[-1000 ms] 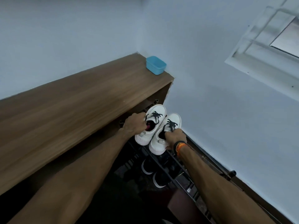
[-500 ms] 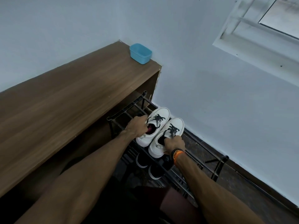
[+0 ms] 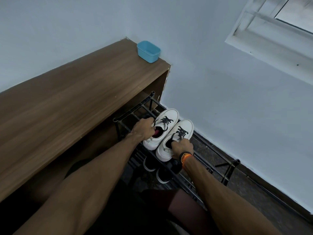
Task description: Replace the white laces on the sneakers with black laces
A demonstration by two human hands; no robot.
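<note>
Gripping sneakers [image 3: 169,131] on rack [image 3: 218,160]: both hands [image 3: 144,129], fingertips hidden inside collars.

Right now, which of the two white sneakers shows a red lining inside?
The white sneaker held by the left hand, nearer the wooden cabinet. The other sneaker, in the right hand, looks dark inside.

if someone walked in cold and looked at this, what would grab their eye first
The pair of white sneakers with black laces, side by side on the top tier of the black metal rack, with the left hand and right hand each gripping one at the collar. Next, the blue tub at the far corner of the brown wooden top.
</note>
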